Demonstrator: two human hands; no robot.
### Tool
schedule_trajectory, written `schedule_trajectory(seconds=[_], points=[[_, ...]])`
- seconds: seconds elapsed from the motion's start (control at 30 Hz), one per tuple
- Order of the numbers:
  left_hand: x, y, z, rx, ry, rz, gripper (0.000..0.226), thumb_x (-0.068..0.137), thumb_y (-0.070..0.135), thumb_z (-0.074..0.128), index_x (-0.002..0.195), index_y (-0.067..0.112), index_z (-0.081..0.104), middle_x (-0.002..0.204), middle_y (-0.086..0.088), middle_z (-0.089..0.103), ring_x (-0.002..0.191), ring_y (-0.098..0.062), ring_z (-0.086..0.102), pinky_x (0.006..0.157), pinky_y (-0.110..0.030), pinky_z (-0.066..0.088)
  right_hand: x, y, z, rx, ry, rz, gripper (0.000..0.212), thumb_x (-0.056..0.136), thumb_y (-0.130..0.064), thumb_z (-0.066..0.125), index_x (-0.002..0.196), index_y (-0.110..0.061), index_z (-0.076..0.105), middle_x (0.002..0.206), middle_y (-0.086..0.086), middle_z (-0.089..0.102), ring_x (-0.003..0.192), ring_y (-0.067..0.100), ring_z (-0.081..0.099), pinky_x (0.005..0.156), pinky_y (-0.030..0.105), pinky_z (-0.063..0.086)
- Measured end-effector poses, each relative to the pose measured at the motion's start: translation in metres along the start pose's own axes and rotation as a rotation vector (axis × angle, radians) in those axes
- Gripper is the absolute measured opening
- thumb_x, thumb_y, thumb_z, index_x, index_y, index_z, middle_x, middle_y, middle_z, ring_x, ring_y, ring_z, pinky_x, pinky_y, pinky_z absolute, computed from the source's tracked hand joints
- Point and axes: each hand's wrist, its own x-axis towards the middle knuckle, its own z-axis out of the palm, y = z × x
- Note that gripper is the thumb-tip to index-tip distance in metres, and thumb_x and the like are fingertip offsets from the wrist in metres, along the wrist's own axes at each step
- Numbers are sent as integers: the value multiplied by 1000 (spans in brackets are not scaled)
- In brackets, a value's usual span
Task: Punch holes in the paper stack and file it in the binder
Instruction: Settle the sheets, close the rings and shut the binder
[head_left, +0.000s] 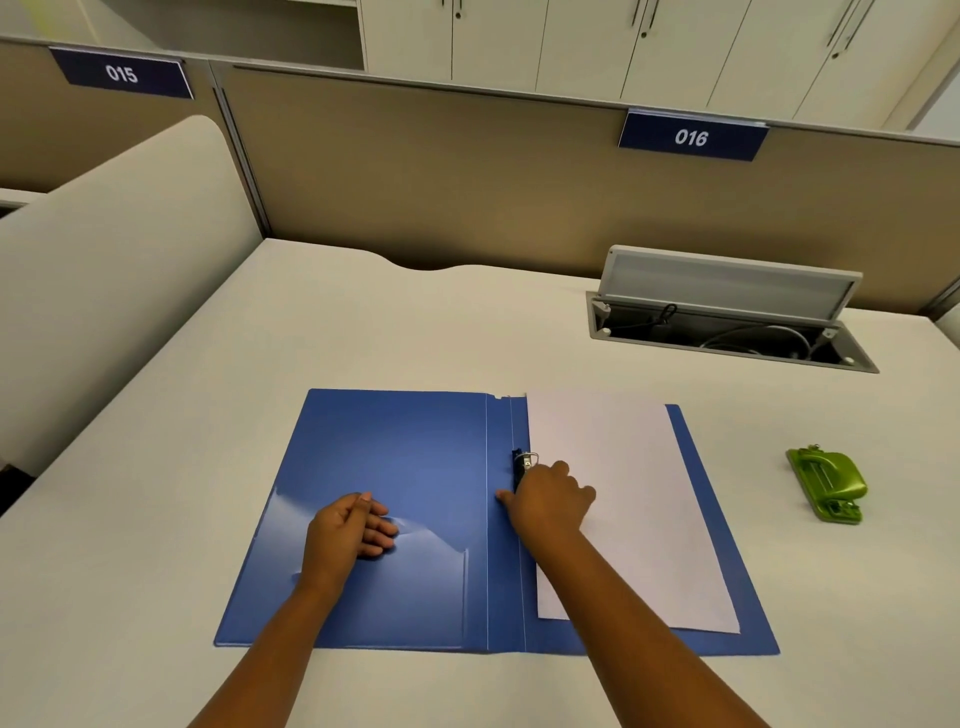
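A blue binder (405, 452) lies open and flat on the desk. A white paper stack (623, 493) rests on its right half, its left edge at the spine. A dark clip with a metal ring (522, 464) sits on the spine. My right hand (548, 501) covers the lower part of that clip, fingers curled over the paper's left edge; whether it grips the clip is hidden. My left hand (350, 530) rests on the binder's left inner cover, fingers loosely bent, holding nothing. A green hole punch (828, 483) stands on the desk to the right of the binder.
An open cable hatch (727, 332) with its lid raised sits at the back right of the white desk (208, 415). A beige partition (467, 182) closes off the back and a curved divider (104, 270) stands on the left.
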Motion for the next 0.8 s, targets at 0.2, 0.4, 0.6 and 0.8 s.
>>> schedule_trajectory(seconds=[0.2, 0.4, 0.6, 0.8], points=[[0, 2, 1, 6, -6, -6, 34, 97, 14, 38, 75, 0, 61, 61, -10, 67, 42, -12, 64, 40, -15, 50, 8, 4, -10, 170, -106, 80, 33, 83, -38, 55, 108, -16, 57, 108, 2, 60, 100, 21, 58, 84, 31, 37], [-1, 5, 1, -14, -20, -13, 34, 96, 13, 38, 75, 0, 60, 57, -7, 66, 41, -12, 63, 39, -14, 49, 12, 11, -7, 438, -162, 121, 23, 74, -38, 59, 74, -17, 50, 74, -1, 54, 74, 18, 56, 71, 28, 41], [-1, 4, 1, -4, -18, 4, 33, 97, 13, 38, 74, 1, 60, 60, -10, 66, 41, -12, 63, 40, -14, 49, 16, 23, -10, 541, -121, 113, 31, 74, -39, 61, 62, -13, 48, 55, -3, 46, 50, 10, 45, 52, 20, 33], [-2, 2, 2, 8, 6, 19, 33, 96, 14, 40, 73, 3, 61, 59, -9, 66, 41, -12, 62, 40, -14, 49, 13, 32, -13, 517, -12, 56, 24, 76, -28, 61, 59, -12, 58, 50, -1, 46, 47, 14, 43, 49, 21, 31]])
